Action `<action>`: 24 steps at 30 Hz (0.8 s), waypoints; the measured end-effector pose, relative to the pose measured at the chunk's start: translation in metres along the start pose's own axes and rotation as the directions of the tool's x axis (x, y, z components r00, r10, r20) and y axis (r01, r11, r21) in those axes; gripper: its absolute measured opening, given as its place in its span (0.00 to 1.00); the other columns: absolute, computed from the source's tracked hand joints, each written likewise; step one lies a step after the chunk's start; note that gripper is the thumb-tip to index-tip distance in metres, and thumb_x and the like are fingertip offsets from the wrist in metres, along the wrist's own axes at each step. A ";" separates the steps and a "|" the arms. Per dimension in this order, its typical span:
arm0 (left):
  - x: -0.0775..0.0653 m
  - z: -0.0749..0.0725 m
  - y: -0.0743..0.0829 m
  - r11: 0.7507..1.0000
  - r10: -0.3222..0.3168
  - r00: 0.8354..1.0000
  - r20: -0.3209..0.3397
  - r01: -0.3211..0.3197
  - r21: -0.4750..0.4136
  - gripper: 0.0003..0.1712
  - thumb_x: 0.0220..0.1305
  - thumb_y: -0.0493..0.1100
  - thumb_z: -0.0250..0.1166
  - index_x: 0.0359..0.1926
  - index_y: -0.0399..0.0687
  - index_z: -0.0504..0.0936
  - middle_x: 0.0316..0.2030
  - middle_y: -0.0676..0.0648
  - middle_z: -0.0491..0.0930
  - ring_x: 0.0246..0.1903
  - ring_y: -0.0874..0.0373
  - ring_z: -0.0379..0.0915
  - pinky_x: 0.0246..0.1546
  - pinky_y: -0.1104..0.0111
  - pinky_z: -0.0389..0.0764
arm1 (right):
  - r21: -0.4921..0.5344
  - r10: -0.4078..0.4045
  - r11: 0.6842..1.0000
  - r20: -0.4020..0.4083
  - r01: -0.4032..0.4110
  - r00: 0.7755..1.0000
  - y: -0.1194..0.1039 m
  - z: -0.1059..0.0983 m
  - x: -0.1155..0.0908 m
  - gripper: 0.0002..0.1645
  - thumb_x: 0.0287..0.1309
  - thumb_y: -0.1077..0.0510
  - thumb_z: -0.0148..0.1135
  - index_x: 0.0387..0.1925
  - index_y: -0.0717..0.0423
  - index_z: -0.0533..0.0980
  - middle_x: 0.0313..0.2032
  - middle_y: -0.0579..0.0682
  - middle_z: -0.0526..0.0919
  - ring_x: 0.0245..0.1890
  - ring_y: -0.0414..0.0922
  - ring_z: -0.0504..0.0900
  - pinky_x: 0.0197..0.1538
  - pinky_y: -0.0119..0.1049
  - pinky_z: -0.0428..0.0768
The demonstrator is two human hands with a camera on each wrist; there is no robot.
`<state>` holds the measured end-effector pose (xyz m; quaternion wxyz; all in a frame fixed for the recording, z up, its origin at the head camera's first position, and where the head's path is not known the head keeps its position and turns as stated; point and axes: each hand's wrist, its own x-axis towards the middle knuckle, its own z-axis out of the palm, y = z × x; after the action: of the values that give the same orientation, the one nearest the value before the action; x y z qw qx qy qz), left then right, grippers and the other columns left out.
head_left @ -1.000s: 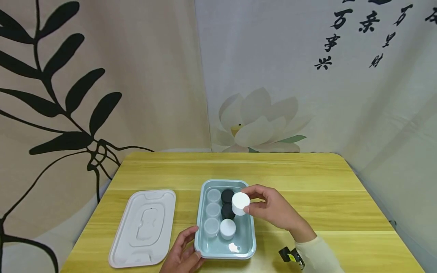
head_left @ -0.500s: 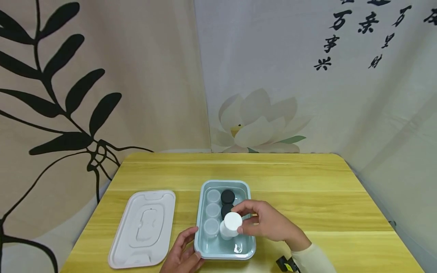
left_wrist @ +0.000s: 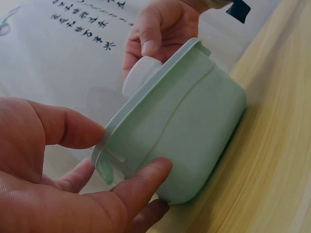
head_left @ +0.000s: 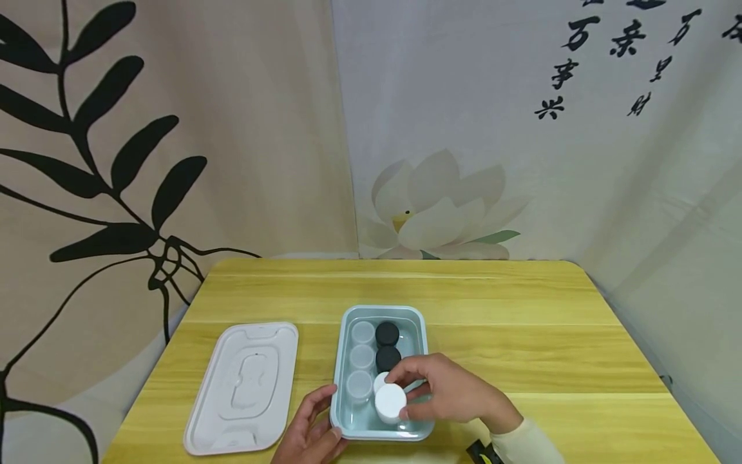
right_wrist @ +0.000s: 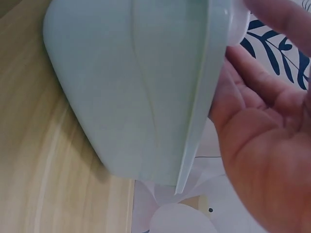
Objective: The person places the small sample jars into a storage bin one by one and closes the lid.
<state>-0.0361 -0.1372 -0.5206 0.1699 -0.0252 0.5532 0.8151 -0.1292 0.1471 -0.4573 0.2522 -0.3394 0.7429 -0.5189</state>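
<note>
In the head view my right hand [head_left: 449,394] pinches a short white cylinder [head_left: 390,404] between thumb and fingers, above the front part of a pale blue-green plastic box [head_left: 346,430]. A second white cylinder [head_left: 380,381] stands just behind it, partly covered by it and by the fingers. Two black cylinders [head_left: 387,334] sit farther back in the same column. Along the box's left side runs a column of translucent round pieces [head_left: 359,386]. My left hand [head_left: 311,426] grips the box at its front-left corner; in the left wrist view its thumb is at the rim [left_wrist: 104,141].
A white rectangular lid [head_left: 243,390] lies on the wooden table [head_left: 510,309] left of the box. Printed curtains [head_left: 278,129] hang behind the table. The box's raised rim surrounds the cylinders.
My right hand has carried the white cylinder toward the front of the box, past the black ones and the other white one, and lower. My left hand stays at the box's corner.
</note>
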 end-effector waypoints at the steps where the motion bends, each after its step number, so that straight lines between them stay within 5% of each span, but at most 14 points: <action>1: 0.000 0.000 0.000 1.000 -0.001 1.000 -0.001 0.001 -0.001 0.43 0.69 0.31 0.63 0.80 0.40 0.53 0.78 0.32 0.48 0.66 0.55 0.74 0.58 0.61 0.84 | -0.004 0.002 1.000 0.010 -0.001 1.000 0.000 0.000 0.000 0.21 0.61 0.60 0.76 0.55 0.52 0.82 0.52 0.50 0.88 0.52 0.39 0.86 0.55 0.31 0.85; 24: 0.000 -0.001 0.000 1.000 -0.018 1.000 0.001 0.018 -0.023 0.44 0.69 0.31 0.63 0.80 0.40 0.53 0.79 0.32 0.48 0.66 0.55 0.73 0.59 0.60 0.83 | -0.126 0.065 0.991 0.122 -0.049 0.990 -0.008 0.002 0.007 0.25 0.59 0.63 0.75 0.59 0.51 0.84 0.51 0.43 0.85 0.51 0.34 0.84 0.51 0.27 0.85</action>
<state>-0.0366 -0.1379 -0.5204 0.1771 -0.0316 0.5435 0.8199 -0.1302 0.1392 -0.4502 0.2918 -0.3649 0.7655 -0.4424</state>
